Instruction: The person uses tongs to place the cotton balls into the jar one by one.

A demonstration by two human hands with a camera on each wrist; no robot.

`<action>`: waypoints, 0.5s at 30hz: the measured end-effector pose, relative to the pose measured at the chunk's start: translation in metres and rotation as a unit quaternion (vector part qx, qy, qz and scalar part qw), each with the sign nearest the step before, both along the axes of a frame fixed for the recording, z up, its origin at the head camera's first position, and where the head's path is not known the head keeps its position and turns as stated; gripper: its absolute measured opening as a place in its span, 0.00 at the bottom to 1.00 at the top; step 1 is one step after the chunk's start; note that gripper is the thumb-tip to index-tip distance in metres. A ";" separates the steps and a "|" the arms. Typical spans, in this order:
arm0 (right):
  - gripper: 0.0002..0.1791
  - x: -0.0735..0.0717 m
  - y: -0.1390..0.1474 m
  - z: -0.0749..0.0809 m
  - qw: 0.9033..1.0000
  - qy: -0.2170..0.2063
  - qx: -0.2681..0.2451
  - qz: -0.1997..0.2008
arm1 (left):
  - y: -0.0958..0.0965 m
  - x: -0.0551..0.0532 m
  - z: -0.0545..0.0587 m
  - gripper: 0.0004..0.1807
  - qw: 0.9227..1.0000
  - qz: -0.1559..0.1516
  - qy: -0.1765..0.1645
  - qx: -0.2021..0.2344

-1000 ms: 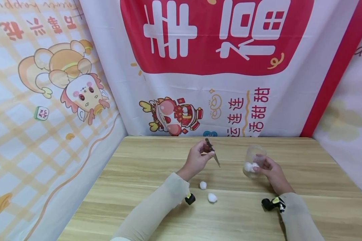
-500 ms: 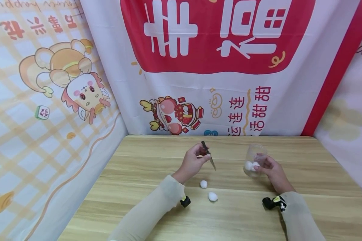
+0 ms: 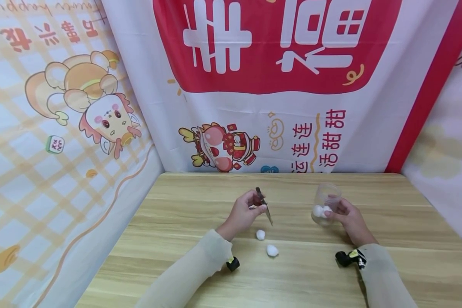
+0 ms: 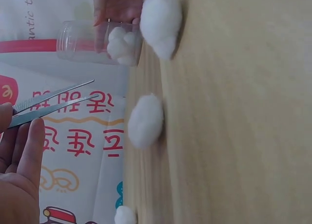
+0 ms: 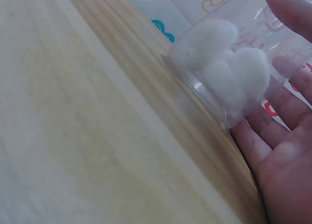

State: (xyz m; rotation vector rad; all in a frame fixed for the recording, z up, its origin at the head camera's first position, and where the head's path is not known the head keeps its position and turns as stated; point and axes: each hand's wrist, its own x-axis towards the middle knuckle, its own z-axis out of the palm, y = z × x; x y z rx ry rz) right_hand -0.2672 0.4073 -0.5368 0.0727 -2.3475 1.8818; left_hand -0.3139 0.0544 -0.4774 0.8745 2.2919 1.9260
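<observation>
My left hand (image 3: 240, 216) pinches a pair of metal tweezers (image 4: 51, 109) between thumb and fingers. Their tips are apart with nothing between them, pointing down just above a white cotton ball (image 3: 260, 235) in the head view. A second, larger cotton ball (image 3: 272, 250) lies nearer to me. The left wrist view also shows a third, smaller cotton ball (image 4: 125, 215) at its bottom edge. On the right, my right hand (image 3: 352, 222) grips a clear plastic jar (image 3: 326, 191) upright on the table, thumb in front. Several cotton balls (image 5: 229, 63) sit at the jar's bottom.
The wood-grain table (image 3: 300, 278) ends at a printed cloth backdrop (image 3: 269, 77). Another patterned cloth (image 3: 73, 171) hangs along the left side. A black wrist camera (image 3: 233, 264) sticks out from the left sleeve, and another camera (image 3: 343, 259) from the right sleeve.
My left hand has moved left and towards me, bringing the tweezers' tips down closer to the nearest cotton ball. The right hand and jar have stayed in place.
</observation>
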 end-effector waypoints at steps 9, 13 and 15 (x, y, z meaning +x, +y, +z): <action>0.38 0.000 -0.001 0.001 1.000 0.003 -0.001 -0.001 | -0.007 0.006 -0.009 0.11 1.000 -0.011 -0.004 -0.011; 0.38 0.001 0.000 0.001 1.000 0.002 -0.001 -0.003 | -0.008 0.011 -0.010 0.11 1.000 -0.015 -0.015 -0.021; 0.38 0.001 -0.001 0.001 1.000 0.005 -0.005 -0.001 | -0.008 0.014 -0.010 0.11 0.999 -0.018 -0.019 -0.027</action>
